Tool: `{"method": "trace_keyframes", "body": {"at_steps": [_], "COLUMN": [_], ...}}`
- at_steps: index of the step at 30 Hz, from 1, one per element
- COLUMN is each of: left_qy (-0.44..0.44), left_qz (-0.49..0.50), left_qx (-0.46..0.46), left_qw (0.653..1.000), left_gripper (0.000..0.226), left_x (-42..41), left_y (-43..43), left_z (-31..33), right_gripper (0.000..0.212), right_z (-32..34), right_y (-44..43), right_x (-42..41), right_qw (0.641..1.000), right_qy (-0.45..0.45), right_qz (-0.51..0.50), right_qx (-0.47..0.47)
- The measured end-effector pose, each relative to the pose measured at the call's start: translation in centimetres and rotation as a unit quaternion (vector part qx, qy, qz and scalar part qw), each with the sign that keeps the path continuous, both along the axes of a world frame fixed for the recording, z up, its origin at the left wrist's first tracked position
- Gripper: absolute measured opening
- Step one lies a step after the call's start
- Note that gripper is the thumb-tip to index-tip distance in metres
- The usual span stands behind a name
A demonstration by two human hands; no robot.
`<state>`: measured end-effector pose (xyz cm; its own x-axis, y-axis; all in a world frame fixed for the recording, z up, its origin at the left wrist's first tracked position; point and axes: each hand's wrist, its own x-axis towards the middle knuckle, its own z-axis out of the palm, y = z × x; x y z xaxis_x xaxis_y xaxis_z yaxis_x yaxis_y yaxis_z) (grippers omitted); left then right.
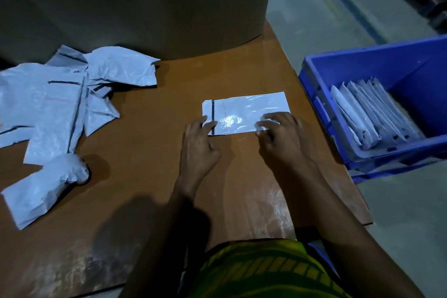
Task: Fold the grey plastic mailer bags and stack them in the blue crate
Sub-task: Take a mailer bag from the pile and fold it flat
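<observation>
One flat mailer [244, 111] lies under two hands. Left hand [199, 139] rests its thumb on the near-left corner and right hand [281, 134] presses the near-right; neither grips. Far left of the hands is a loose mailer pile [60, 104], count unclear. To the right is one blue crate [362, 65] holding about seven folded mailers [370, 116].
</observation>
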<state>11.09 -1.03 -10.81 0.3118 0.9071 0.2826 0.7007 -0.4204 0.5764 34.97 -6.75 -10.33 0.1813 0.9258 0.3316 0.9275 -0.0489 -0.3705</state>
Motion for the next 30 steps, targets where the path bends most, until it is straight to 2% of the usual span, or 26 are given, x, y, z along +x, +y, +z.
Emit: {"method": "trace_keyframes", "body": {"at_steps": [4, 6, 11, 15, 17, 19, 22, 24, 27, 29, 30], "left_qy": [0.016, 0.015, -0.082, -0.18, -0.199, -0.209, -0.156, -0.065, 0.088, 0.126, 0.14], "left_qz": [0.001, 0.0, -0.007, 0.064, 0.096, 0.11, 0.108, 0.104, 0.07, 0.015, -0.017], "left_qx": [0.022, 0.047, 0.091, 0.064, 0.034, -0.025, -0.106, -0.102, 0.007, 0.076, 0.081], "left_qw": [1.0, 0.999, 0.992, 0.98, 0.975, 0.971, 0.976, 0.987, 0.994, 0.989, 0.987], "left_gripper": [0.021, 0.013, 0.01, 0.013, 0.013, 0.014, 0.015, 0.018, 0.028, 0.039, 0.045], "left_x": [-0.2, -0.2, 0.1, 0.2, 0.3, 0.5, 0.5, 0.5, 1.2, 2.4, 3.0], "left_y": [1.3, 1.9, 2.1, 2.7, 3.5, 4.3, 5.4, 5.6, 4.7, 3.3, 2.5], "left_z": [-0.6, -0.5, 3.9, 7.9, 8.4, 7.5, 4.3, 2.4, 0.7, 0.3, 0.0], "right_gripper": [0.014, 0.017, 0.016, 0.02, 0.021, 0.027, 0.036, 0.037, 0.034, 0.031, 0.033], "right_z": [0.0, 0.1, 1.6, 5.6, 7.2, 7.3, 5.7, 4.5, 2.9, 1.5, 0.7], "right_y": [0.1, 0.4, 0.4, 1.4, 2.4, 3.6, 5.2, 5.4, 4.8, 4.1, 3.7], "right_x": [0.6, 0.7, 2.1, 2.5, 2.8, 3.6, 4.8, 4.6, 2.6, 0.4, -0.6], "right_qw": [0.997, 0.996, 0.992, 0.981, 0.982, 0.989, 0.997, 0.997, 0.998, 0.999, 0.998], "right_qy": [-0.074, -0.08, -0.069, -0.038, -0.005, 0.024, 0.08, 0.037, -0.016, -0.01, -0.008], "right_qz": [0.01, 0.02, 0.016, -0.032, -0.043, -0.037, 0.004, -0.003, 0.001, 0.032, 0.043], "right_qx": [0.021, 0.028, 0.1, 0.185, 0.182, 0.138, 0.001, -0.073, -0.055, -0.031, -0.039]}}
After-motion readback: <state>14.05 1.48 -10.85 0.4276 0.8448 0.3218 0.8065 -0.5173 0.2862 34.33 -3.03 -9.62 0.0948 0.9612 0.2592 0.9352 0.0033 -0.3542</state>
